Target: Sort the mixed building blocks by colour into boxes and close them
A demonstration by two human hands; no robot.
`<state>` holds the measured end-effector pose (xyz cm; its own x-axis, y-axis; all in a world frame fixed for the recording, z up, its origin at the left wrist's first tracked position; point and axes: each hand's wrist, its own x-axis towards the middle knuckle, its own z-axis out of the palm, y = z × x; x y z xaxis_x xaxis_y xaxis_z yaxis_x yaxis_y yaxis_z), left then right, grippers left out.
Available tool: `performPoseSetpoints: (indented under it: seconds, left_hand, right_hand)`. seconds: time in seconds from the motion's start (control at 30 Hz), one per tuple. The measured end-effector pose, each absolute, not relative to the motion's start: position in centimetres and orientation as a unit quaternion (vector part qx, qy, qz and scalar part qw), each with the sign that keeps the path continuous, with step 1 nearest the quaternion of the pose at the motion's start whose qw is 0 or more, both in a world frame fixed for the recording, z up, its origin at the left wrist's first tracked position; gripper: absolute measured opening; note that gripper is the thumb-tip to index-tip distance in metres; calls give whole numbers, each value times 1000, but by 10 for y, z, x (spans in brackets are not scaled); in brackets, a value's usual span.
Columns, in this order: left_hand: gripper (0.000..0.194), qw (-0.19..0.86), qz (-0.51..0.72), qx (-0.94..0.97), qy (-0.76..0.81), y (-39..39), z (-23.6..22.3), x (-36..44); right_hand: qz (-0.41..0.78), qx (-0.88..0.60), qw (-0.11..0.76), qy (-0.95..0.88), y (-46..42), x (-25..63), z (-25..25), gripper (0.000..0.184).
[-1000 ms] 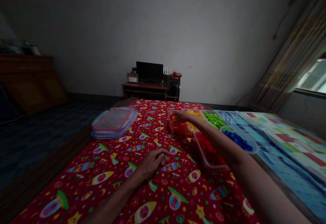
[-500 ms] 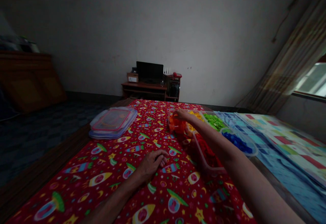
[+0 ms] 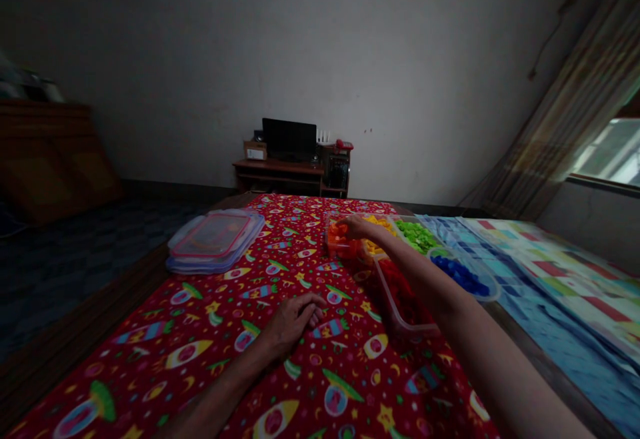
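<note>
My right hand [image 3: 356, 227] reaches far forward over a clear tub of orange pieces [image 3: 340, 244], its fingers curled down among them; what they hold is hidden. My left hand [image 3: 293, 318] rests palm down on the red rocket-print cloth [image 3: 210, 332], fingers loosely bent, holding nothing. Beside the orange tub stand tubs of yellow pieces [image 3: 380, 224], green pieces [image 3: 419, 236], blue pieces [image 3: 463, 276] and red pieces [image 3: 403, 292]; my right forearm passes over the red one.
A stack of clear lids [image 3: 215, 239] lies at the cloth's left edge. A blue patterned cloth [image 3: 550, 286] covers the surface to the right. A desk with a dark monitor [image 3: 289, 140] stands against the far wall. A curtain [image 3: 565, 112] hangs at right.
My right hand has stayed at the orange tub, fingers dipping slightly into it. The left hand has not moved. The view shifted a little to the right.
</note>
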<state>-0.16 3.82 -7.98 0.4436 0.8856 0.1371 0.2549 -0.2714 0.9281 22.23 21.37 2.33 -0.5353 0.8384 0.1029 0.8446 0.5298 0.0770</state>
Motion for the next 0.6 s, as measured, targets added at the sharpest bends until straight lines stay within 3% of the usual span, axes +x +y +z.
performPoseSetpoints:
  seconds: [0.27, 0.5, 0.6]
  left_hand:
    - [31, 451, 347, 721, 395, 37, -80, -3]
    - [30, 449, 345, 723, 395, 36, -79, -2]
    - [30, 445, 348, 723, 398, 36, -78, -2]
  right_hand:
    - [-90, -516, 86, -847, 199, 219, 38, 40]
    - [-54, -492, 26, -868, 201, 217, 18, 24]
    - [-44, -476, 40, -878, 206, 216, 18, 24]
